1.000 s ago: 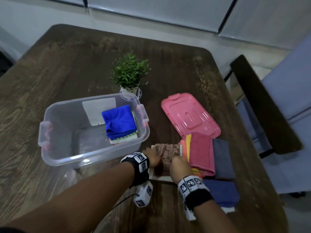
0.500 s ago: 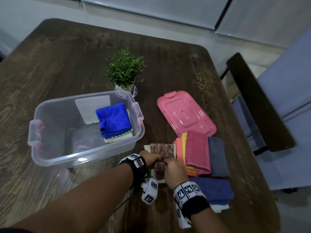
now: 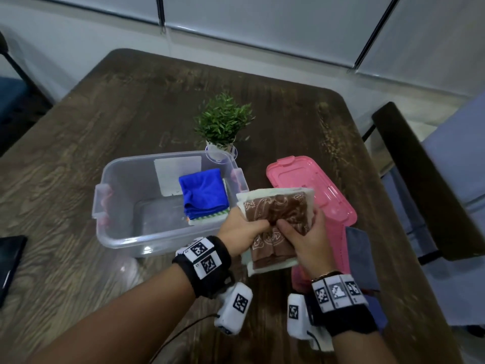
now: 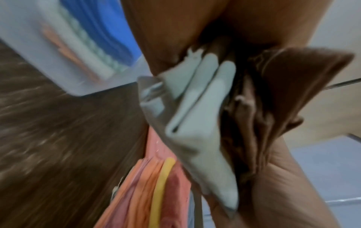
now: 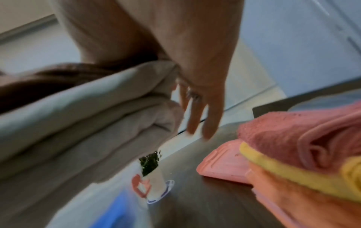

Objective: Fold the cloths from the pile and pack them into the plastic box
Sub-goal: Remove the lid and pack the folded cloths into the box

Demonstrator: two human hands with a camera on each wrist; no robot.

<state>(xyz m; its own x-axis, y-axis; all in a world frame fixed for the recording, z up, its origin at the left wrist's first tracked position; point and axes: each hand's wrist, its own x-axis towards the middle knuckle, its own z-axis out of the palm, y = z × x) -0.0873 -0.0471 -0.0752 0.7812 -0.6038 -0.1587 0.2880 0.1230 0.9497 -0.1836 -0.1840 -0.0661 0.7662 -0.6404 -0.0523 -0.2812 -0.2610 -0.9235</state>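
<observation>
Aloft, folded brown-and-cream cloths [image 3: 278,219] in both hands, left hand [image 3: 242,229] and right hand [image 3: 307,239] fingers gripping them.

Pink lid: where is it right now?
Head view: the pink lid lies flat on the table, right of the plastic box, behind the brown cloth both hands hold.

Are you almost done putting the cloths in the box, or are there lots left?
Partly done. A small stack topped by a blue cloth already sits in the clear plastic box. In hand: the left hand and right hand both hold a folded brown patterned cloth with a white one beneath, above the table. Left: several cloths, pink, yellow, orange, in the pile. The pink lid is still off.
</observation>
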